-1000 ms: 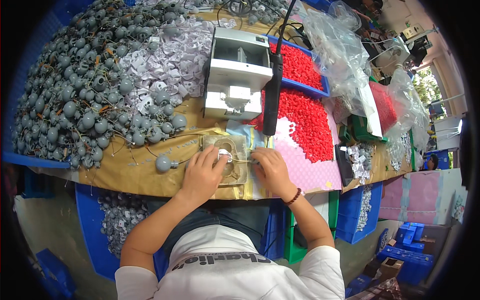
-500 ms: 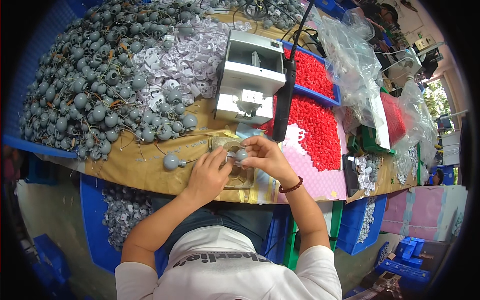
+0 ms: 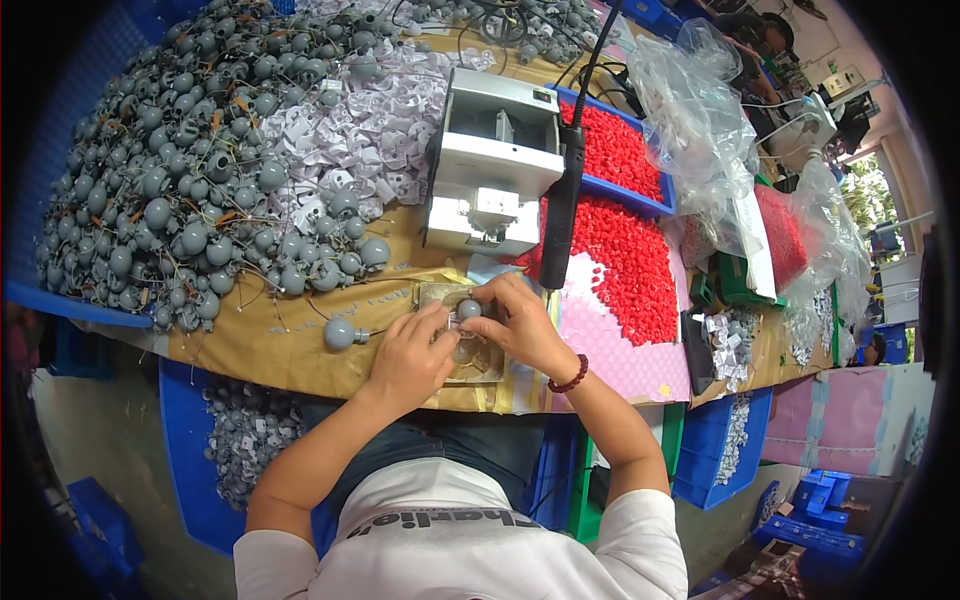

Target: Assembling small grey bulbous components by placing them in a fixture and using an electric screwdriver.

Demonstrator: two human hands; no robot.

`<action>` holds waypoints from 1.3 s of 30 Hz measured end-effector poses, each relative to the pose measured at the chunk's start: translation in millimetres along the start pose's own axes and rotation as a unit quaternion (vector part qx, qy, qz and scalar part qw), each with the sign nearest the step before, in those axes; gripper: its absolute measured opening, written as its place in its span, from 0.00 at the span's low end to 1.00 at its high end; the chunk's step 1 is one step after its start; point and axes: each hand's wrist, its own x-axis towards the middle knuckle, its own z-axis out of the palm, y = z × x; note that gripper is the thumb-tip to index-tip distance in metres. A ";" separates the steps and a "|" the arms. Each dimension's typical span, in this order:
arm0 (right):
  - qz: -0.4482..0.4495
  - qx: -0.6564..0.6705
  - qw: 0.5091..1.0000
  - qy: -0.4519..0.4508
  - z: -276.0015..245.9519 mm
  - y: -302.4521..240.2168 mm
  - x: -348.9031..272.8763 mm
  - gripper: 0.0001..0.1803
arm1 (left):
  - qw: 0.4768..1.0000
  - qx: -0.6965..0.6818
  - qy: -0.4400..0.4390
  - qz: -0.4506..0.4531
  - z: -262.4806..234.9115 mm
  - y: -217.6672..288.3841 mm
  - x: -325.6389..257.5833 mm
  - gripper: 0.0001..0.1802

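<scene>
My left hand [image 3: 412, 352] and my right hand [image 3: 517, 325] meet over a small clear tray [image 3: 484, 368] at the near edge of the bench. Both pinch a small grey ball-shaped part [image 3: 468, 310] between the fingertips. Another grey ball with a wire tail [image 3: 339, 333] lies on the brown paper just left of my left hand. A white bench machine [image 3: 492, 166] stands directly behind my hands, with a black rod [image 3: 562, 210] hanging down at its right side.
A big heap of grey wired balls [image 3: 170, 190] fills the left of the bench, with white plastic pieces [image 3: 340, 130] beside it. Red plastic pieces [image 3: 625, 250] lie at the right, partly in a blue bin [image 3: 655, 205]. Clear bags [image 3: 700, 120] sit further right. A blue crate of grey parts [image 3: 235, 450] is below.
My hands have drawn together over the tray and lifted a grey ball between the fingertips; the right hand moved left toward the left one.
</scene>
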 end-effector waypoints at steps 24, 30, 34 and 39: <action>-0.238 -0.109 0.958 0.120 19.7 -17.7 -17.7 0.23 | 0.992 0.011 -0.073 -0.100 -13.1 11.2 30.9 0.20; -0.066 -0.136 0.928 0.341 -31.3 30.6 29.1 0.29 | 0.994 0.026 -0.045 -0.094 -5.8 11.7 31.7 0.17; 0.098 0.053 0.965 0.235 -50.9 70.9 51.6 0.34 | 0.995 0.031 -0.035 -0.084 -1.6 10.6 33.0 0.16; -0.087 0.102 0.909 0.395 -51.7 33.7 52.3 0.43 | 0.996 0.025 -0.024 -0.088 -0.3 7.2 31.1 0.16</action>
